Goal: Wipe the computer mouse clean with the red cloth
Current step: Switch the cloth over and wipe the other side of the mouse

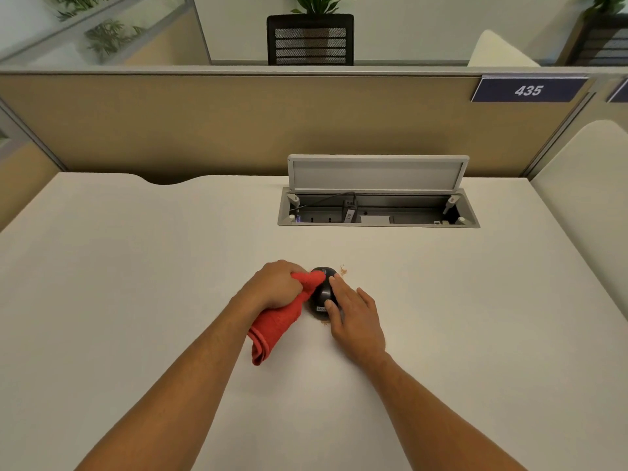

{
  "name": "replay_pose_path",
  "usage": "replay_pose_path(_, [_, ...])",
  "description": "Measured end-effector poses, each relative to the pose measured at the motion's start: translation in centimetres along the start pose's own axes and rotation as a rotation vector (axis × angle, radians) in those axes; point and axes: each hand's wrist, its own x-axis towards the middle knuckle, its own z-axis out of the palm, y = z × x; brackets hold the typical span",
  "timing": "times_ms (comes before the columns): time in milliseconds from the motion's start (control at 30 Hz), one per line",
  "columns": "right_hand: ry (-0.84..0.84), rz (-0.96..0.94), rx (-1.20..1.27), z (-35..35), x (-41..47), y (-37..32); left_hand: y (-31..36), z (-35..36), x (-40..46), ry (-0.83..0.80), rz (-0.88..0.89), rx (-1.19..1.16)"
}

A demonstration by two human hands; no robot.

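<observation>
A black computer mouse (323, 291) lies on the white desk (136, 266) near its middle. My left hand (277, 283) is closed around a red cloth (277, 322) and presses a bunched corner of it against the mouse's left front. The rest of the cloth trails back along the desk under my wrist. My right hand (353, 317) holds the mouse from its right side, thumb on the rear and fingers along the right edge. Brownish crumbs (343, 270) lie on the desk just beyond the mouse.
An open cable box (377, 207) with its grey lid raised and a plugged-in cable sits in the desk behind the mouse. A beige partition (238, 124) with a "435" sign (528, 90) closes the far side. A black chair (310, 39) stands beyond it.
</observation>
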Motion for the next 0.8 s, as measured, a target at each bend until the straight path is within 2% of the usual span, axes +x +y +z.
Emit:
replay_pose_path(100, [0.0,-0.005,-0.018,0.1,0.0,0.1,-0.2,0.4,1.4,0.144,0.024,0.016])
replay_pose_path(200, [-0.001,-0.003,-0.02,0.3,0.0,0.3,0.0,1.0,2.7,0.18,-0.008,0.103])
replay_pose_path(300, [0.0,-0.005,-0.024,0.3,0.1,0.3,0.6,1.5,3.4,0.107,-0.034,0.215])
replay_pose_path(400, [0.002,-0.008,-0.017,0.4,0.1,0.4,1.1,1.7,3.6,-0.017,0.013,0.356])
replay_pose_path(500, [0.009,-0.009,-0.015,0.4,0.1,0.4,1.4,1.2,3.5,-0.072,0.065,0.425])
replay_pose_path(800, [0.018,-0.006,-0.001,0.3,0.0,0.2,0.1,1.9,1.2,-0.098,0.053,0.258])
